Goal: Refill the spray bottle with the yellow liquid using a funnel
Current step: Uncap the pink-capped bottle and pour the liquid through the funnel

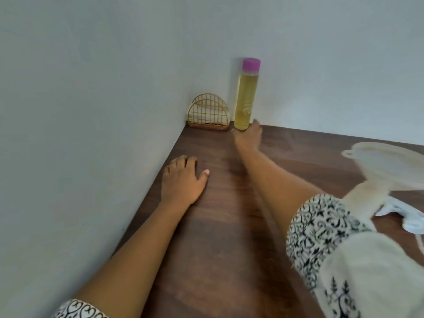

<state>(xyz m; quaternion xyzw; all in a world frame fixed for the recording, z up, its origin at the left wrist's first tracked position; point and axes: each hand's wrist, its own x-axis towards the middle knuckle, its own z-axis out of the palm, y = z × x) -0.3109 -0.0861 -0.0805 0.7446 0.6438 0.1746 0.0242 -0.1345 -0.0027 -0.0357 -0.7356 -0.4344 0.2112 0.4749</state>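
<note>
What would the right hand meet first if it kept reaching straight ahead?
The right hand points at the base of the tall bottle of yellow liquid by the wall. It would likely meet that bottle first; it looks nearly touching, though depth is unclear.

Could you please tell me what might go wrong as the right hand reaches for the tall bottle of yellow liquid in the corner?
1. The right hand meets the tall bottle only at its base; a nudge could tip it against the wall or the gold wire holder.
2. The funnel sits beside the right sleeve, which could knock it when the arm returns.
</note>
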